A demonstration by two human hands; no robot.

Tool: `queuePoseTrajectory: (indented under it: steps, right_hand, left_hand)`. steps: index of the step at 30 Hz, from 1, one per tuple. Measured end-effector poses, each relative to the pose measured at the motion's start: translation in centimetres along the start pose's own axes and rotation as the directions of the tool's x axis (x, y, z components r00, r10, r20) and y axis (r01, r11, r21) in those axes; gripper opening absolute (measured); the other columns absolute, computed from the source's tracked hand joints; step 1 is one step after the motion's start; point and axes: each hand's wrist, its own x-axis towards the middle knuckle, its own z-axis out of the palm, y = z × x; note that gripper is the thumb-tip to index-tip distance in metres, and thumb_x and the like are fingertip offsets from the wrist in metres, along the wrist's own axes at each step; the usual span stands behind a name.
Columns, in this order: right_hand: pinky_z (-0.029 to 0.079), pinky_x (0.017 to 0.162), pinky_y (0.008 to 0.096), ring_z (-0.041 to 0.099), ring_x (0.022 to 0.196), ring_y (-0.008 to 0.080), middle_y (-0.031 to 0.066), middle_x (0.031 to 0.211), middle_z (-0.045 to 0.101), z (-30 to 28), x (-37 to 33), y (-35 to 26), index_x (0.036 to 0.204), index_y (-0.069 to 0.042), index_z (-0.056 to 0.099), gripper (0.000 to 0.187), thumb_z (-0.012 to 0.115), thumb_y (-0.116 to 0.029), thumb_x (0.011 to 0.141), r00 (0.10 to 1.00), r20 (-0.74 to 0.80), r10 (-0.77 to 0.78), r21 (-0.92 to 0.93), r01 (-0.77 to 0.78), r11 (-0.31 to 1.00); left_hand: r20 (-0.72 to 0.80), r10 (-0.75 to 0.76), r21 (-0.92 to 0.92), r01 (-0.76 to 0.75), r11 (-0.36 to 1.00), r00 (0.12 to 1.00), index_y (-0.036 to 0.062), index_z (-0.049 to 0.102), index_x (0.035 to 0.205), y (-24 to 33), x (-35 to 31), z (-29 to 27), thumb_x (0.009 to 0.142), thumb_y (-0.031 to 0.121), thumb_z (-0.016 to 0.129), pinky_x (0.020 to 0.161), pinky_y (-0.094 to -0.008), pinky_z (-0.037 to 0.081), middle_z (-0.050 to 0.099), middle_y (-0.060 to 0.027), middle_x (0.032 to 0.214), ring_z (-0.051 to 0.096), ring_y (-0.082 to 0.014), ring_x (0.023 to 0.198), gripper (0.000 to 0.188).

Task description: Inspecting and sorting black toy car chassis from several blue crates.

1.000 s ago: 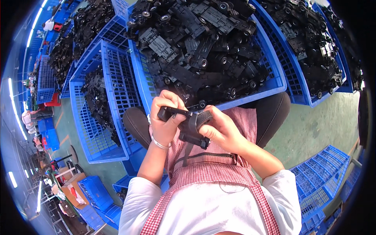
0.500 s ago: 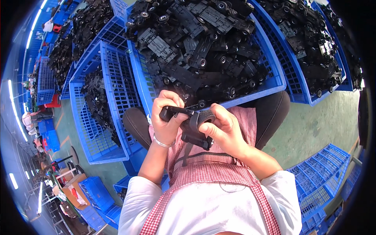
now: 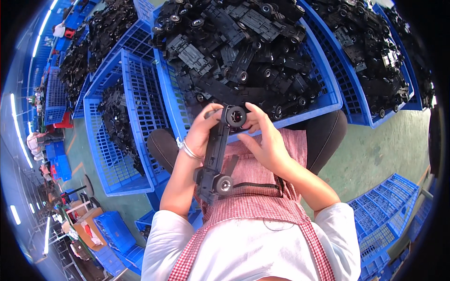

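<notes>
My left hand (image 3: 202, 131) is closed around a black toy car chassis (image 3: 214, 152), holding it on end above my lap. Its upper wheel (image 3: 236, 116) faces up beside my fingers, and a lower wheel (image 3: 223, 184) with a pale hub hangs near my apron. My right hand (image 3: 266, 140) is just right of the upper wheel, thumb and forefinger spread apart; whether a fingertip touches the tyre cannot be made out. Straight ahead, a large blue crate (image 3: 328, 100) is heaped with similar black chassis (image 3: 243, 56), many with wheels.
A blue crate (image 3: 117, 187) at left holds fewer black parts, with fuller ones beyond it. Another loaded blue crate (image 3: 347, 70) stands at right. Blue crates (image 3: 384, 206) lie on the green floor (image 3: 365, 154) at lower right. People work at far left.
The chassis has turned from lying across both hands to standing lengthwise in my left hand, wheels showing. My right hand has loosened from the tyre and its fingers have spread.
</notes>
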Motion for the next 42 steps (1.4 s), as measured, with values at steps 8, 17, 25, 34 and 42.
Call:
queuePoseTrajectory:
  steps: [8, 17, 25, 34, 42]
  right_hand:
    - [0.049, 0.082, 0.038, 0.056, 0.098, 0.0348, 0.018, 0.105, 0.055, -1.5, 0.8, 2.6, 0.113, 0.0, 0.054, 0.055, 0.074, -0.005, 0.062, 0.907, 0.136, -0.399, -0.353, 0.421, 0.836]
    - [0.047, 0.083, 0.0401, 0.057, 0.095, 0.0342, 0.0179, 0.105, 0.056, -0.7, 0.4, 4.3, 0.104, 0.003, 0.055, 0.047, 0.074, -0.003, 0.062, 0.889, -0.036, -0.456, -0.196, 0.441, 0.876]
    - [0.048, 0.078, 0.0362, 0.058, 0.091, 0.0314, 0.0162, 0.101, 0.057, 0.3, 0.3, 3.5, 0.104, 0.001, 0.058, 0.033, 0.068, -0.004, 0.073, 0.939, -0.208, -0.273, -0.274, 0.212, 0.938]
    - [0.046, 0.065, 0.0332, 0.059, 0.075, 0.0278, 0.0136, 0.085, 0.059, 0.4, 1.3, 2.8, 0.099, 0.002, 0.059, 0.02, 0.057, -0.013, 0.088, 0.972, -0.235, -0.009, -0.12, -0.02, 0.993]
    - [0.045, 0.052, 0.0238, 0.055, 0.057, 0.0112, 0.0053, 0.068, 0.059, 0.2, 1.4, 2.7, 0.086, 0.001, 0.059, 0.036, 0.044, -0.03, 0.097, 0.918, -0.035, 0.395, 0.623, -0.289, 0.727]
  left_hand:
    - [0.088, -0.359, -0.238, 0.369, 0.898, 0.929, 0.0036, 0.052, 0.103, -2.4, -0.7, 0.2, 0.093, 0.014, 0.05, 0.044, -0.0176, 0.042, 0.056, -0.0055, 0.083, 0.053, -0.0111, 0.062, 0.015]
    - [0.119, -0.327, -0.304, 0.348, 0.887, 0.937, 0.0056, 0.051, 0.099, -3.9, -1.3, 2.0, 0.093, 0.024, 0.049, 0.033, -0.0159, 0.03, 0.048, -0.0025, 0.07, 0.039, -0.0056, 0.047, 0.02]
    - [-0.207, -0.161, -0.161, 0.128, 0.979, 0.965, 0.0094, 0.052, 0.087, -2.8, -0.9, 3.4, 0.085, 0.019, 0.065, 0.048, -0.0202, 0.047, 0.057, 0.0002, 0.072, 0.056, -0.0086, 0.056, 0.017]
    - [-0.314, 0.252, 0.261, -0.172, 0.95, 0.915, 0.0051, 0.05, 0.093, -3.0, -0.7, 3.9, 0.084, 0.02, 0.068, 0.059, -0.0187, 0.042, 0.055, 0.0026, 0.076, 0.05, -0.0041, 0.067, 0.025]
    - [-0.091, 0.217, 0.16, -0.201, 0.966, 0.972, 0.0064, 0.046, 0.095, -1.7, -0.7, 4.3, 0.083, 0.021, 0.068, 0.062, -0.0213, 0.048, 0.059, -0.0024, 0.08, 0.057, -0.0093, 0.067, 0.029]
